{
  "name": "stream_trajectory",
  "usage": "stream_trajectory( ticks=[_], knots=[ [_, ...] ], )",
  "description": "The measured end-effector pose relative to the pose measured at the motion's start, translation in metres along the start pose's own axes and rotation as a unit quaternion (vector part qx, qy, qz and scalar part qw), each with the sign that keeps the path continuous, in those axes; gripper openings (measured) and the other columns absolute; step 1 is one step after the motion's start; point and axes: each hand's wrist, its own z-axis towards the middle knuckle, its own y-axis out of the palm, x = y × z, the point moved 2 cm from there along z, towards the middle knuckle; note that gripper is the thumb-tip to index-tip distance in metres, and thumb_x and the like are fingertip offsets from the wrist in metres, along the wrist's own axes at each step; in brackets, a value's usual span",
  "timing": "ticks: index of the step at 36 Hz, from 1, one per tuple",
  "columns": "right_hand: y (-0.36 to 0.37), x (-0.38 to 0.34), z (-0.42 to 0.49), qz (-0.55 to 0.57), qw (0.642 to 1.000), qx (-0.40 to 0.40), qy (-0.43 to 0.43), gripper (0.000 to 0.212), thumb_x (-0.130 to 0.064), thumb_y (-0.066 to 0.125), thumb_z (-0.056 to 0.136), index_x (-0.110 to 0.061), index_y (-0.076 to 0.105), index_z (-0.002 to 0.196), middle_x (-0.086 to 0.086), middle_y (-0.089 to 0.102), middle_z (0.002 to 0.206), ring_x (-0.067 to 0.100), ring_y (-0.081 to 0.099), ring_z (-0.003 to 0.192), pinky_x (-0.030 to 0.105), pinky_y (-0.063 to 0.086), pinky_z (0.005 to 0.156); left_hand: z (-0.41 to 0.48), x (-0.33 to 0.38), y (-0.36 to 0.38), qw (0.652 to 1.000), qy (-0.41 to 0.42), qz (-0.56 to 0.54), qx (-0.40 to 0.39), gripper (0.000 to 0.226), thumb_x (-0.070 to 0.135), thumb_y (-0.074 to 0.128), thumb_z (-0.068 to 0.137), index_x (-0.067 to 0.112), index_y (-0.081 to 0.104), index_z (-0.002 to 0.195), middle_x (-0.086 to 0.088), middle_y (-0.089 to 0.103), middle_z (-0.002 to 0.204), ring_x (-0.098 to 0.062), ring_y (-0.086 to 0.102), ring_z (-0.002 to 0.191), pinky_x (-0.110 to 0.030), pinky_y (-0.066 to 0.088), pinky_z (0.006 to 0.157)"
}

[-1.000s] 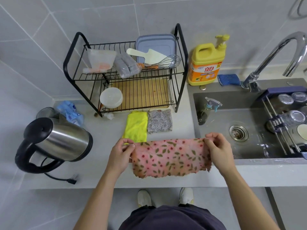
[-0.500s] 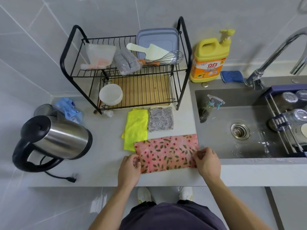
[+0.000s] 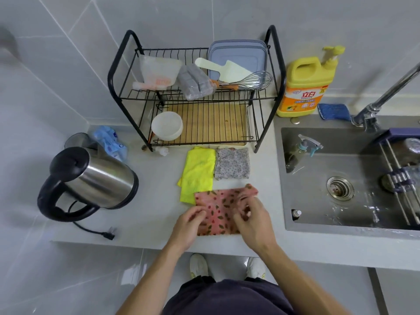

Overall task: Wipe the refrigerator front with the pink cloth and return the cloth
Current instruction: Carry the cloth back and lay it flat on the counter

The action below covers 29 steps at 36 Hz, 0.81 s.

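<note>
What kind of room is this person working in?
Most likely a home kitchen: a steel sink with a faucet, a dish rack holding a whisk, and an electric kettle on the counter.

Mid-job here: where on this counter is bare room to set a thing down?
Widest bare patch: grey counter between the steel electric kettle and the yellow cloth. A narrow strip runs between the grey patterned cloth and the steel sink. Crowded: front centre, where the left hand and right hand grip the pink floral cloth, and under the black wire rack.
</note>
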Motion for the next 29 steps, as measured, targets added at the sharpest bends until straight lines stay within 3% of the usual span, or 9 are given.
stream_trajectory(
  ticks=[2, 5, 8, 9, 12, 17, 19, 23, 29],
  knots=[
    [0.02, -0.012, 0.0, -0.018, 0.995, -0.082, -0.049, 0.014, -0.022, 0.073, 0.091, -0.021, 0.06, 0.096, -0.007, 0.061, 0.099, 0.007, 0.054, 0.078, 0.022, 0.041, 0.069, -0.004, 0.004, 0.008, 0.999, 0.001, -0.041, -0.025, 0.029, 0.031, 0.048, 0.112, 0.017, 0.073, 0.111, -0.003, 0.08, 0.102, -0.017, 0.077, 0.092, -0.033, 0.062, 0.085],
    [0.04, -0.016, -0.004, -0.033, 0.981, -0.188, -0.029, 0.019, -0.025, 0.072, 0.092, -0.017, 0.063, 0.106, -0.003, 0.061, 0.103, 0.018, 0.059, 0.081, 0.032, 0.046, 0.073, -0.005, 0.001, 0.016, 1.0, -0.021, -0.023, -0.005, 0.044, 0.031, 0.038, 0.114, 0.013, 0.075, 0.099, -0.006, 0.08, 0.086, -0.018, 0.074, 0.075, -0.027, 0.061, 0.069],
    [0.039, -0.007, -0.005, -0.032, 0.985, -0.172, 0.007, 0.014, -0.021, 0.069, 0.094, -0.015, 0.063, 0.105, -0.001, 0.061, 0.104, 0.021, 0.06, 0.085, 0.034, 0.047, 0.076, 0.001, -0.012, 0.017, 0.999, -0.037, 0.016, 0.019, 0.013, 0.014, 0.06, 0.104, 0.019, 0.072, 0.103, -0.01, 0.079, 0.104, -0.024, 0.075, 0.091, -0.043, 0.064, 0.084],
    [0.036, -0.002, -0.006, -0.039, 0.986, -0.164, 0.012, 0.011, -0.02, 0.068, 0.094, -0.015, 0.062, 0.102, -0.001, 0.06, 0.103, 0.021, 0.059, 0.086, 0.033, 0.045, 0.075, 0.002, -0.015, 0.016, 0.998, -0.039, 0.039, 0.027, 0.022, 0.005, 0.061, 0.1, 0.024, 0.069, 0.108, -0.007, 0.078, 0.11, -0.021, 0.074, 0.097, -0.048, 0.063, 0.088],
    [0.026, 0.012, -0.007, -0.064, 0.984, -0.165, 0.034, 0.015, -0.022, 0.065, 0.098, -0.014, 0.063, 0.11, -0.003, 0.058, 0.105, 0.018, 0.06, 0.091, 0.029, 0.045, 0.078, -0.002, -0.014, 0.012, 0.996, -0.023, 0.062, 0.054, 0.045, -0.003, 0.057, 0.097, 0.03, 0.063, 0.127, 0.001, 0.075, 0.116, -0.01, 0.073, 0.103, -0.04, 0.062, 0.091],
    [0.018, 0.029, -0.01, -0.071, 0.985, -0.137, 0.072, 0.014, -0.021, 0.066, 0.098, -0.017, 0.067, 0.112, -0.001, 0.061, 0.113, 0.013, 0.063, 0.092, 0.028, 0.052, 0.085, -0.009, -0.019, 0.01, 0.986, -0.011, 0.136, 0.096, 0.043, 0.009, 0.061, 0.099, 0.027, 0.057, 0.138, 0.01, 0.071, 0.111, -0.009, 0.069, 0.099, -0.026, 0.055, 0.078],
    [0.018, 0.032, -0.01, -0.07, 0.987, -0.113, 0.092, 0.014, -0.024, 0.068, 0.098, -0.02, 0.066, 0.111, -0.003, 0.06, 0.112, 0.009, 0.062, 0.087, 0.025, 0.048, 0.079, -0.01, -0.022, 0.009, 0.976, -0.017, 0.169, 0.133, 0.042, 0.014, 0.064, 0.098, 0.021, 0.054, 0.139, 0.009, 0.068, 0.106, -0.013, 0.067, 0.096, -0.028, 0.051, 0.077],
    [0.023, 0.036, -0.01, -0.086, 0.981, -0.085, 0.155, 0.036, -0.033, 0.066, 0.1, -0.015, 0.054, 0.128, 0.003, 0.062, 0.115, 0.024, 0.064, 0.099, 0.03, 0.044, 0.078, -0.014, -0.018, 0.01, 0.957, -0.001, 0.226, 0.183, 0.046, 0.012, 0.067, 0.095, 0.014, 0.05, 0.138, 0.003, 0.059, 0.112, -0.021, 0.062, 0.101, -0.039, 0.053, 0.086],
    [0.027, 0.044, -0.008, -0.031, 0.976, -0.068, 0.204, 0.024, -0.014, 0.068, 0.096, -0.014, 0.057, 0.117, -0.005, 0.066, 0.091, 0.016, 0.065, 0.081, 0.033, 0.054, 0.073, -0.014, -0.007, 0.014, 0.932, 0.137, 0.318, 0.105, 0.031, 0.01, 0.065, 0.095, 0.018, 0.063, 0.125, 0.008, 0.05, 0.126, -0.015, 0.062, 0.108, -0.03, 0.053, 0.089]
  ],
)
